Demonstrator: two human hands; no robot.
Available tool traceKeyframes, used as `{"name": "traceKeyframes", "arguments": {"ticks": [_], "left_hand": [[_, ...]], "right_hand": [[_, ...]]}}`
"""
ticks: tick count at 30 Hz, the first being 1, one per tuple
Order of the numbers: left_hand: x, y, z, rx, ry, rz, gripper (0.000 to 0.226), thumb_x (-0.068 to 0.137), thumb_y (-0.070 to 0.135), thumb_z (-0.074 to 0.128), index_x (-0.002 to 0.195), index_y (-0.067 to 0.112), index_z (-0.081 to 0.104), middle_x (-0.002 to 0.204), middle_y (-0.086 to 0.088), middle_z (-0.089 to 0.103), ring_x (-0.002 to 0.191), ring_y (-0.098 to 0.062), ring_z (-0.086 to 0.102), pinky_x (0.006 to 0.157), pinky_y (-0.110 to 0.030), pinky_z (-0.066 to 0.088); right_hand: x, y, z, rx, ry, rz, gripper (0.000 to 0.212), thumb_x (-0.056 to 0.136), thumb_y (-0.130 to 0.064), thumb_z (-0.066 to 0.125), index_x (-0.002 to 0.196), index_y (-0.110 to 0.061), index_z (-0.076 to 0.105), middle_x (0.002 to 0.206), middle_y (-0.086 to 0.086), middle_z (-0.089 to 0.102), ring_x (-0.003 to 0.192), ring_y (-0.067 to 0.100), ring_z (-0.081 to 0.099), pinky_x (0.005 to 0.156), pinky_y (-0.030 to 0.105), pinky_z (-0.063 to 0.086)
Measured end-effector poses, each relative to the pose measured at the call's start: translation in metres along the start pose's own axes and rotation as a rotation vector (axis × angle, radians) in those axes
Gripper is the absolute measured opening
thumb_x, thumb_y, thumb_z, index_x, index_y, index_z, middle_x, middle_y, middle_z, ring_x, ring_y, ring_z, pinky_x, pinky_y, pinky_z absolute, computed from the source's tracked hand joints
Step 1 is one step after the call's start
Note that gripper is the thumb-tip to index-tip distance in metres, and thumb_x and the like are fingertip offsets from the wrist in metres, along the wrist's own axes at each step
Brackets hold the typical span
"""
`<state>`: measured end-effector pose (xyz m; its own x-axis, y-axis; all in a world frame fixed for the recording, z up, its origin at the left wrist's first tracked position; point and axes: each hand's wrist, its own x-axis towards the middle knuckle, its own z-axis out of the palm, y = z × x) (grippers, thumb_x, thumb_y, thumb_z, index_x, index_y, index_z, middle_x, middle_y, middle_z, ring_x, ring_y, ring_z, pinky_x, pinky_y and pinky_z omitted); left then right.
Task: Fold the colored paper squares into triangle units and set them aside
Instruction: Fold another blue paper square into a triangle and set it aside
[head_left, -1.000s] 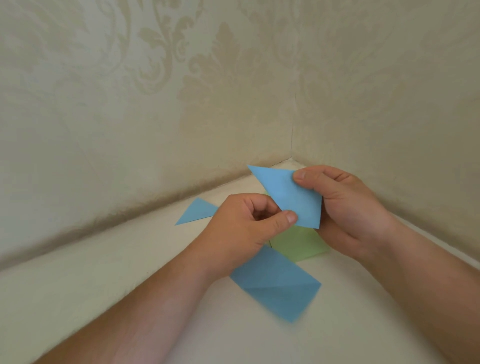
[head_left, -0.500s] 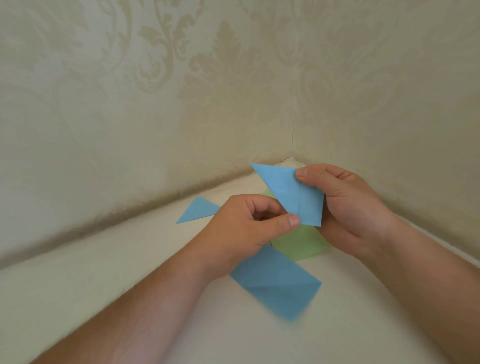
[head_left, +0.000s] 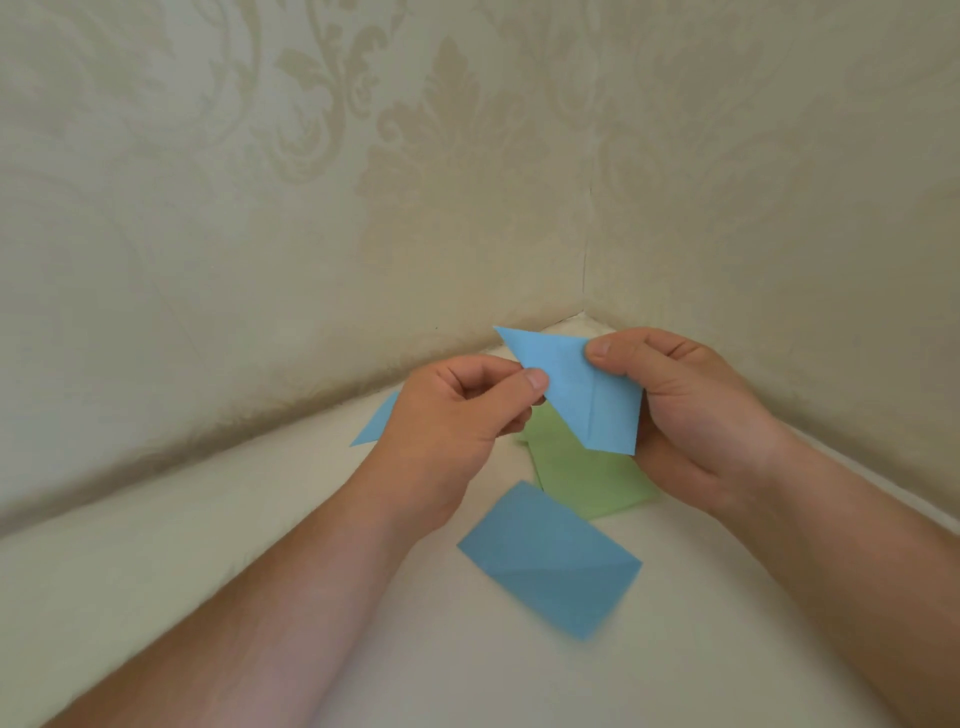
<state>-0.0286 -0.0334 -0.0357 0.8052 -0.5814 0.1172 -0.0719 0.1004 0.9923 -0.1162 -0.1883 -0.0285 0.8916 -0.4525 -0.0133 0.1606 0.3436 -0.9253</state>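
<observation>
No text, label, brand, number or sign can be read anywhere, neither on the papers at the fingers nor on the patterned walls beyond them.

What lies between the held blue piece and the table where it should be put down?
The held blue piece, pinched by the left hand and right hand, is above the green paper. A blue sheet lies nearer. The bare table at left is free.

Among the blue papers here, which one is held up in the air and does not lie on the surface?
The folded blue paper pinched between the left hand and right hand. The blue square and the blue triangle lie flat on the white surface.
</observation>
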Motion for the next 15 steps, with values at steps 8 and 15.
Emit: {"name": "traceKeyframes", "arguments": {"ticks": [8, 15], "left_hand": [[-0.0011, 0.0010, 0.0020, -0.035, 0.009, -0.008, 0.018, 0.091, 0.011, 0.074, 0.075, 0.019, 0.077, 0.074, 0.000, 0.066, 0.069, -0.013, 0.057, 0.075, -0.029, 0.051], [0.0013, 0.0033, -0.0007, -0.034, 0.083, 0.033, 0.029, 0.091, 0.010, 0.074, 0.063, 0.019, 0.073, 0.072, -0.003, 0.065, 0.068, -0.016, 0.053, 0.079, -0.032, 0.051]], "right_hand": [[0.0010, 0.0004, -0.0010, -0.006, 0.013, 0.008, 0.007, 0.083, -0.015, 0.074, 0.086, -0.011, 0.068, 0.098, 0.019, 0.073, 0.085, 0.029, 0.069, 0.074, 0.040, 0.055], [-0.0002, 0.0000, -0.0002, -0.016, -0.001, 0.000, 0.012, 0.077, -0.016, 0.076, 0.084, -0.012, 0.068, 0.093, 0.015, 0.072, 0.079, 0.026, 0.069, 0.066, 0.034, 0.055]]}}
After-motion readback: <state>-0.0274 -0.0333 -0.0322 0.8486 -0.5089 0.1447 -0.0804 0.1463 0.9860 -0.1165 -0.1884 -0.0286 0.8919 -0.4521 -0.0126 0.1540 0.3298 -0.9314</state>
